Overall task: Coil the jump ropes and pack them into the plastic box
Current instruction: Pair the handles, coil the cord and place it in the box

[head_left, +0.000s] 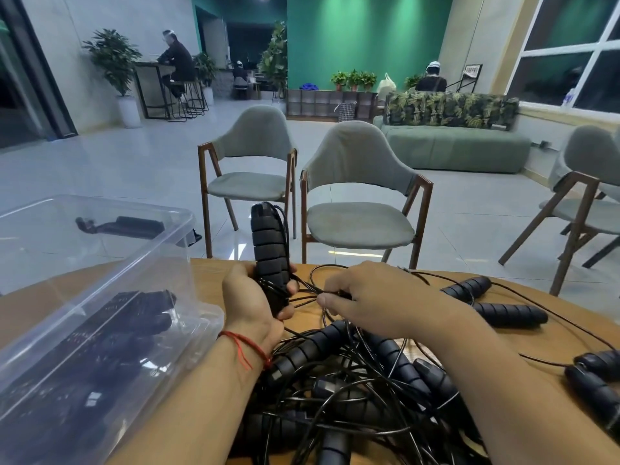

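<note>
Right in front of me, a big messy pile of black jump ropes (352, 391) lies on the table (208, 273). Thick handles and thin cords are all mixed up in it.

To my left sits the clear plastic box (161, 260), just beside my left arm. Dark rope bundles (110, 337) show through its clear wall.

A red string (243, 345) is tied round my left wrist. My left grip (251, 307) is wrapped round a pair of black handles (270, 253). They stand straight up above the table, and some cord is looped round them.

My right grip (379, 300) is just beside the left one. Its thumb and fingers pinch the thin black cord (307, 293) that runs over to the handles.

More to the right, two loose handles (510, 315) lie flat on the table, away from the pile. Another two handles (597, 377) lie near the right edge.

Past the table stand two grey chairs with brown legs (359, 196), side by side on the shiny floor. A third chair (583, 182) stands off to the right.

Farther back is a green sofa (453, 149). Potted plants (114, 62) stand by the walls. A few people sit far away at the back of the room, one on a tall stool (193, 95).
</note>
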Demonstrator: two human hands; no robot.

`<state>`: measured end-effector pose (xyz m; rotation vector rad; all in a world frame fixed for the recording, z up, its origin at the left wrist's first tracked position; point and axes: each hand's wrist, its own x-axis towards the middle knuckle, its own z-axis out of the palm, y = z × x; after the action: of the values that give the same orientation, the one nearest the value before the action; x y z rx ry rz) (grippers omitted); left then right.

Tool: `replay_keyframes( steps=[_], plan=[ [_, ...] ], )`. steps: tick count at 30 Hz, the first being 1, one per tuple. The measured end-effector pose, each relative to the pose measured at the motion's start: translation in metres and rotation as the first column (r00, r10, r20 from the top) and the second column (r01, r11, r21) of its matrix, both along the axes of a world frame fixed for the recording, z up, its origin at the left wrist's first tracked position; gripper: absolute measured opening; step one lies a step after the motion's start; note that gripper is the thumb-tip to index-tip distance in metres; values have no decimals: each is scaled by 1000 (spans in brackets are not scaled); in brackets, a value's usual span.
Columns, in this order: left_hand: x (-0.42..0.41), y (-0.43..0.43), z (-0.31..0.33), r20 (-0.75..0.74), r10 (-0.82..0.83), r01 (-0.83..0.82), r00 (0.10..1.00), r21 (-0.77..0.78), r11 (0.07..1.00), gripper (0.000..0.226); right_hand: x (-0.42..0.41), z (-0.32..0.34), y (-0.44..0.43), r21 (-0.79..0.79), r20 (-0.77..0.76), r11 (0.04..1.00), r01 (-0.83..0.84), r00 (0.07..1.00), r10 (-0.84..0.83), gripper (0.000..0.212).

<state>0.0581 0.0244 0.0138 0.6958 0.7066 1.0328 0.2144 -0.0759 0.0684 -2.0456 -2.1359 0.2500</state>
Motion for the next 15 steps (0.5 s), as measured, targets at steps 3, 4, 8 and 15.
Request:
replay_keyframes(
  steps=[3,4,8,15],
  plan=[
    [3,1,-1,-160,-2,5,987,17,1000,38,4,4,-4,22,104,1000,-9,995,7,35],
    [4,2,-3,-212,1,5,977,31,999,37,4,6,-6,29,133,999,-21,991,17,31],
    [6,6,-8,-346,8,24,938,89,996,29,2,16,-13,86,234,991,-107,969,85,36],
    [14,0,-11,-679,228,191,697,483,855,25,3,31,-19,261,258,941,-215,955,147,28]
  ],
)
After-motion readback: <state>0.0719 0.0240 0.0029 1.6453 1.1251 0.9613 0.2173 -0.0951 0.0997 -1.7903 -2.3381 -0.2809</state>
